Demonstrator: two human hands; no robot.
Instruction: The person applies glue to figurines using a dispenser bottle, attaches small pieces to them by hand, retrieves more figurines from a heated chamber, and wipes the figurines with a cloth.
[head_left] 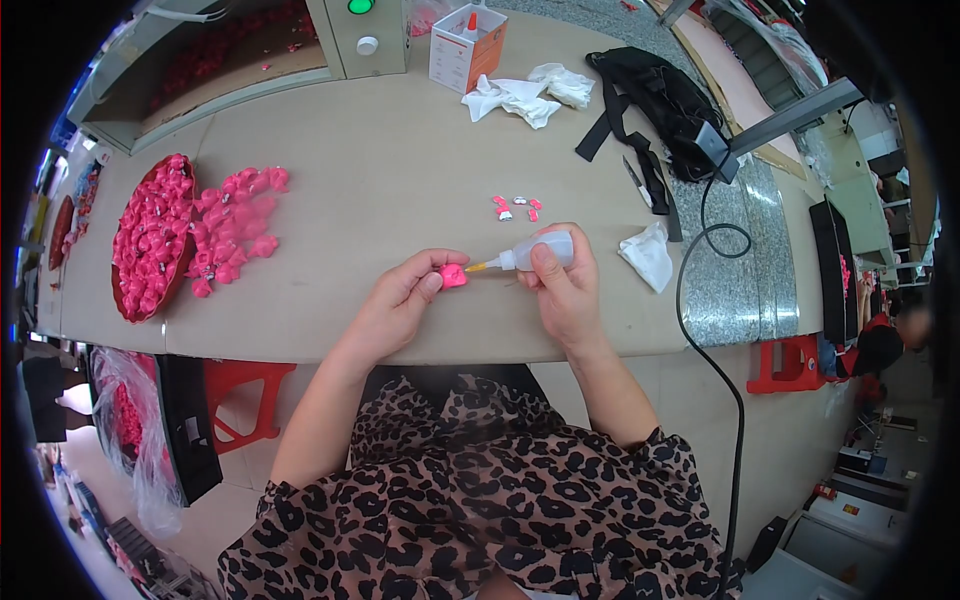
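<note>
My left hand (405,298) pinches a small pink piece (454,275) between thumb and fingers, just above the table. My right hand (565,292) is wrapped around a translucent squeeze bottle (540,251), tilted on its side. Its narrow yellowish nozzle tip points left and meets or nearly meets the pink piece; I cannot tell whether they touch. Beyond the hands, several tiny pink-and-silver parts (517,207) lie in a small group on the table.
A red tray (128,300) heaped with pink pieces stands at left, more pink pieces (235,225) spilling beside it. White tissues (515,98), a box (455,55), a black bag (650,90), a knife (637,182) and a crumpled white cloth (648,257) lie around. A black cable (683,300) hangs at right.
</note>
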